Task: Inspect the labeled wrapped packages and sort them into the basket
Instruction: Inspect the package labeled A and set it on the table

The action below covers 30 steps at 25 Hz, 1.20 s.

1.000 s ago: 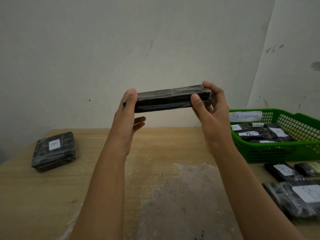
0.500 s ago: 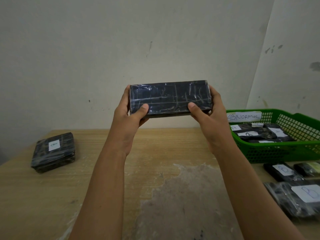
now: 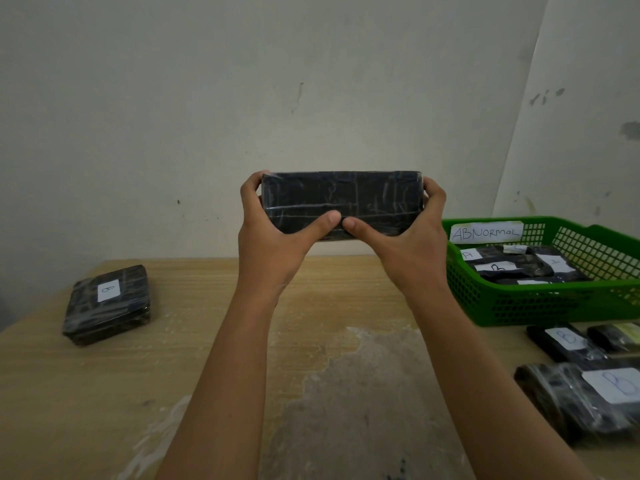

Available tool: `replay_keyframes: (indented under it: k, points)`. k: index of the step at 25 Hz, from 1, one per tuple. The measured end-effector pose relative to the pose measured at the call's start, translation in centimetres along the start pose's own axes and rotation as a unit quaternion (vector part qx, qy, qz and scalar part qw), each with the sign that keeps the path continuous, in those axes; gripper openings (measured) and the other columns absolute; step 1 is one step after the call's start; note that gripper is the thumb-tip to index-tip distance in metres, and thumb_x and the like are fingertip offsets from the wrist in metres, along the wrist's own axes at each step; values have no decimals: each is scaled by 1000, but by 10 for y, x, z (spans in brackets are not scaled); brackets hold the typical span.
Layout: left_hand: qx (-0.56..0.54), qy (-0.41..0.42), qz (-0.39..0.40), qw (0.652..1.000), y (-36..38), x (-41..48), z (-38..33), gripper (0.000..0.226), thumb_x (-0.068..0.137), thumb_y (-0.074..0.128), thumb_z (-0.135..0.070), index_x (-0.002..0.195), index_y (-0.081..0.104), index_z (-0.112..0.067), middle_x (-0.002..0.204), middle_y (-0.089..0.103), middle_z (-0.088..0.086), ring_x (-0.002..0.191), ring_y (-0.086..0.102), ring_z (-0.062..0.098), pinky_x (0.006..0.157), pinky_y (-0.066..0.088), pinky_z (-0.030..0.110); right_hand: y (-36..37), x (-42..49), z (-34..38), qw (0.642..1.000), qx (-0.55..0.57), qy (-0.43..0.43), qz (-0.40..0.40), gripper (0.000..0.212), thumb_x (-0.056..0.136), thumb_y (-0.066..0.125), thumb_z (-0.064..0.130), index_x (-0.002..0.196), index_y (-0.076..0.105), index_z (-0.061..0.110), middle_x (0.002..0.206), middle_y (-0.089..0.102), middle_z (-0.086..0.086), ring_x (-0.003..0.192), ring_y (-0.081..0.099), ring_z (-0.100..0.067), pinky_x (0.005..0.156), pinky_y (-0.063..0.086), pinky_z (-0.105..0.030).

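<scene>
I face a plain off-white back wall (image 3: 173, 98) that fills the upper half of the frame. Surface: matte and scuffed, with a short dark vertical streak (image 3: 300, 95) at upper centre and small specks at centre left. At upper right a second wall face (image 3: 595, 161) meets it along a slanted seam and carries several dark smudges (image 3: 545, 97). A light wooden table (image 3: 214, 358) spans the lower half, its far edge at the wall. Table top: grain visible, with a large grey worn patch (image 3: 363, 403) at lower centre, whitish at its edges. Light is soft and even, dimmer toward the left edge.
</scene>
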<state>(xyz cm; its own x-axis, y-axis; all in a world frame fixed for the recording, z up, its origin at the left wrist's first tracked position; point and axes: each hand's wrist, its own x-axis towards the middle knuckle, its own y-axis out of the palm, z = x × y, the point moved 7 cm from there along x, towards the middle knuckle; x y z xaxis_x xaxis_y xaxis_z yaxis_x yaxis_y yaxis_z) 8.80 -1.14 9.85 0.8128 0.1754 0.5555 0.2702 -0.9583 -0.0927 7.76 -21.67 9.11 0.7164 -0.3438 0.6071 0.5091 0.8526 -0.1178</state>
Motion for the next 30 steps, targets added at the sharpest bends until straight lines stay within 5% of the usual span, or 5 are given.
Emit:
replay_keyframes:
  k: [4, 9, 13, 20, 30]
  points:
    - [11, 14, -40, 999, -2, -3, -4, 86, 70, 91, -34, 138, 37, -30, 105, 56, -23, 85, 57, -23, 72, 47, 1, -4, 1, 3, 999, 30, 13, -16, 99, 64, 91, 48, 140, 32, 26, 120, 53, 15, 100, 56, 7, 78, 43, 1]
    - [29, 32, -25, 999, 8, -7, -8, 78, 73, 87, -47, 131, 36, -33, 111, 60, -14, 101, 65, 4, 84, 56, 19, -13, 0, 1, 997, 36, 31, -62, 97, 63, 91, 50, 135, 31, 24, 121, 54, 7, 107, 57, -8, 73, 41, -2]
    - [22, -17, -47, 998, 6, -6, -3, 58, 84, 71, -58, 128, 50, -27, 96, 64, -17, 89, 62, -8, 67, 49, 5, -13, 1, 2, 997, 34, 31, -57, 96, 62, 91, 51, 133, 31, 25, 122, 54, 6, 110, 57, -11, 78, 40, -7]
    - [5, -20, -15, 1000, 11, -3, 1, 42, 87, 66, -59, 114, 56, -27, 98, 66, -17, 84, 61, -17, 71, 48, 10, -21, 0, -1, 989, 94, 65, -91, 76, 72, 85, 50, 123, 34, 25, 105, 51, 14, 96, 56, 1, 66, 46, -1]
    - [-67, -90, 67, 991, -7, 4, 11, 41, 95, 56, -52, 126, 56, -26, 115, 69, -5, 100, 69, 9, 79, 58, 26, -25, 10, -10, 977, 182, 108, -30, 22, 96, 65, 40, 108, 59, 21, 104, 77, -3, 101, 73, -22, 89, 61, -47]
